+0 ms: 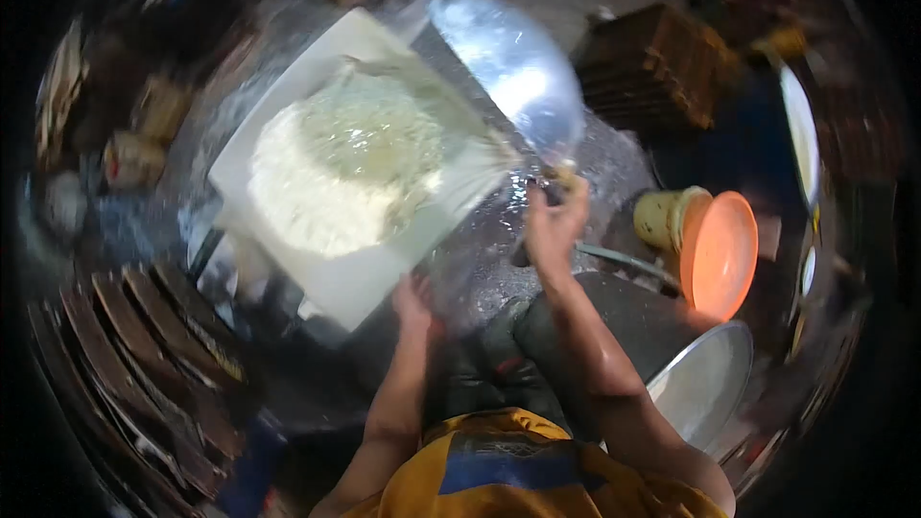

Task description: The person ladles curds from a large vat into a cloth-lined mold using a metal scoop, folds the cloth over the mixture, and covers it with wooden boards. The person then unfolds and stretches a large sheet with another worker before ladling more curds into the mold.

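A pale, square-sided container (338, 295) lies tilted across the view. It holds a white, lumpy mass (312, 201) with clear, rippling liquid (369, 139) over its far part. My left hand (413, 302) is at the container's near edge, its fingers blurred and partly hidden. Beyond the right corner is a shiny metal basin (513, 72), tilted, with water splashing by its lower rim. My right hand (556, 225) has its fingers curled at that rim, gripping it.
An orange basin (724, 254) and a stained cream bucket (662, 216) stand to the right. Nearer sits a wide metal pan (710, 384). Stacked brown slatted trays (657, 62) are at far right, dark wooden slats (144, 345) at left. The floor looks wet.
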`<state>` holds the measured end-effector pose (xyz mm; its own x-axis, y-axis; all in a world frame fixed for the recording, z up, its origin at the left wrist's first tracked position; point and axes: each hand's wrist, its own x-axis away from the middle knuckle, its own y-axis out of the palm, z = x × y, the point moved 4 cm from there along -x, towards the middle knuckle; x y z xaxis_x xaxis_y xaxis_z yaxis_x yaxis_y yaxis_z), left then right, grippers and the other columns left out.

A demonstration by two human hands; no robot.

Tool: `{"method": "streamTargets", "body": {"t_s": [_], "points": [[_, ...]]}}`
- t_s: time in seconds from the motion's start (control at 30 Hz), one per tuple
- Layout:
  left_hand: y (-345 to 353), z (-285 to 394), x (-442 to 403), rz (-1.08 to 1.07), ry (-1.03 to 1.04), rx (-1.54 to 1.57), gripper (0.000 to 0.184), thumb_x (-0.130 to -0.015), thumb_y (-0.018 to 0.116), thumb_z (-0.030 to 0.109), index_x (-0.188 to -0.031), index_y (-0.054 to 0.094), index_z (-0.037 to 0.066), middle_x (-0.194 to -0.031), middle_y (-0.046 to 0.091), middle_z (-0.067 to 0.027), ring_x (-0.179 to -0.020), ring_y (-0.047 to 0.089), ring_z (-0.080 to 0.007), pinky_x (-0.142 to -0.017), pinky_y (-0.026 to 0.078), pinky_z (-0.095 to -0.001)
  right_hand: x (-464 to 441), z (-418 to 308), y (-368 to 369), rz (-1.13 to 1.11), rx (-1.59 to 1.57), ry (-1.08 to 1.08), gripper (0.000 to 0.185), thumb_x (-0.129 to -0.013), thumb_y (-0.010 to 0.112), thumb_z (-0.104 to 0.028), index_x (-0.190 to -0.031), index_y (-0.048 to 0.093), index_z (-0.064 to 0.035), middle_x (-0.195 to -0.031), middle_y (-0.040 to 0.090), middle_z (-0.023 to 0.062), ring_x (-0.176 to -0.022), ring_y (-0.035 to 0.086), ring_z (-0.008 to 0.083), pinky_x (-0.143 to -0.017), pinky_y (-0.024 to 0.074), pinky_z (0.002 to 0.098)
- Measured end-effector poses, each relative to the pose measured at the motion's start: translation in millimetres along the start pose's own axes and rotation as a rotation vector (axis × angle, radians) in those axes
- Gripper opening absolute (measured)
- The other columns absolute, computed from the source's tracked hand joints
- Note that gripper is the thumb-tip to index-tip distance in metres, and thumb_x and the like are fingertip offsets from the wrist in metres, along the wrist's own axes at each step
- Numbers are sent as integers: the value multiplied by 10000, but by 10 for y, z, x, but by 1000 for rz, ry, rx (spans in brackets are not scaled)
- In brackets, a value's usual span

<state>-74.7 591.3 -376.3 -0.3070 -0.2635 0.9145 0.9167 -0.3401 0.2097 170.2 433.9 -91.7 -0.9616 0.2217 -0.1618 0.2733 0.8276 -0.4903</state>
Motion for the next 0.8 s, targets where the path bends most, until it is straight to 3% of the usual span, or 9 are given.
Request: {"method": "streamTargets", "body": {"t_s": [0.03,0.1,0.2,0.23,0.4,0.53,0.57,0.67,0.8], "points": [[100,23,114,10,50,-113,614,-936,431,508,-1359,361,68,-1254,544,-107,-1110,553,-279,-866,421,-403,-95,-59,-534,113,32,-95,287,-797,662,-35,-1029,495,-17,-909,535,62,-740,524,157,-640,454,315],[322,-92,197,75,-11,-176,691,-938,345,530,-1444,208,79,-1308,498,-140,-1135,536,-300,-942,403,-401,-147,46,-1632,198,-409,161,289,-839,627,-34,-1072,457,-11,-837,538,70,-629,535,139,-546,464,281],[1079,-477,613,-99,24,-408,472,-958,433,394,-1303,380,77,-895,603,-58,-717,566,-179,-797,471,-348,250,709,-3381,385,-442,243,238,-867,614,-82,-1038,462,-14,-730,535,65,-543,528,138,-517,464,268],[1345,-691,754,-158,77,-648,439,-962,439,369,-1278,410,66,-875,608,-48,-710,575,-178,-771,481,-341,427,854,-3904,378,-319,199,150,-870,593,-58,-972,497,-5,-704,562,61,-535,528,113,-490,455,258],[2514,-2307,2196,-769,185,-1280,394,-955,486,325,-1217,490,30,-919,616,-59,-845,592,-193,-820,467,-332,2333,2895,-5734,668,-323,775,161,-865,597,-136,-952,505,-36,-626,503,23,-485,494,83,-423,444,255],[2797,-3452,3152,-956,357,-1564,399,-942,517,303,-1205,495,3,-1034,595,-77,-970,557,-190,-894,418,-326,4124,4434,-6142,871,613,818,199,-854,565,-127,-1002,500,-10,-730,620,218,-554,598,390,-486,482,416],[2800,-3666,3262,-949,448,-1661,402,-940,523,296,-1208,490,-2,-1068,582,-80,-994,541,-186,-909,405,-324,4416,4581,-6165,881,495,1049,200,-855,542,-119,-1007,501,4,-828,615,288,-727,591,475,-599,483,490],[2823,-4108,3477,-903,720,-1939,412,-932,542,274,-1215,474,-17,-1173,541,-87,-1066,493,-171,-953,363,-318,5230,5149,-5971,810,350,1286,179,-858,538,-120,-989,515,0,-854,620,272,-790,609,437,-675,484,499],[2774,-4247,3647,-952,842,-1864,388,-941,533,258,-1208,472,-17,-1132,527,-80,-1023,483,-162,-911,378,-318,6079,5810,-5150,427,362,1215,230,-854,555,-154,-1009,532,14,-812,617,259,-798,615,421,-696,479,488]]}}
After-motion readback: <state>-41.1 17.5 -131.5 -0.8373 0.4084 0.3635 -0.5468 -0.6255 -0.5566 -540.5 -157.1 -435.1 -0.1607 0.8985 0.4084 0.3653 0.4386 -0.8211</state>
